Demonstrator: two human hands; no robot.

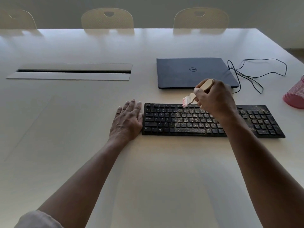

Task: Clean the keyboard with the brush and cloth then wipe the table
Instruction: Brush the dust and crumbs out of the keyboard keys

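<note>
The keyboard [212, 120] lies flat on the white table [148, 170], black, with pale grit scattered over most of its keys from the middle to its right end; the keys at its left end look cleaner.

The right hand [213, 97] hangs above the keyboard's middle, over its far rows, with the forearm reaching in from the lower right and crossing the keyboard's near edge. Its fingers are curled round the pale wooden handle of a small brush [195, 94], thumb on the side toward the bristles. The brush slants down and to the left, its handle end sticking up past the knuckles, its bristle tip at or just above the keyboard's top row of keys; whether it touches cannot be told.

The left hand [127, 120] lies palm down on the table just beside the keyboard's left end, fingers straight and close together, pointing away from the person, its thumb side against or nearly against the keyboard's edge. It holds nothing.

Beyond the keyboard a closed dark laptop [194, 72] rests, with a thin black cable [256, 74] looped to its right. A pink mesh container [295, 96] stands past the keyboard's right end.
</note>
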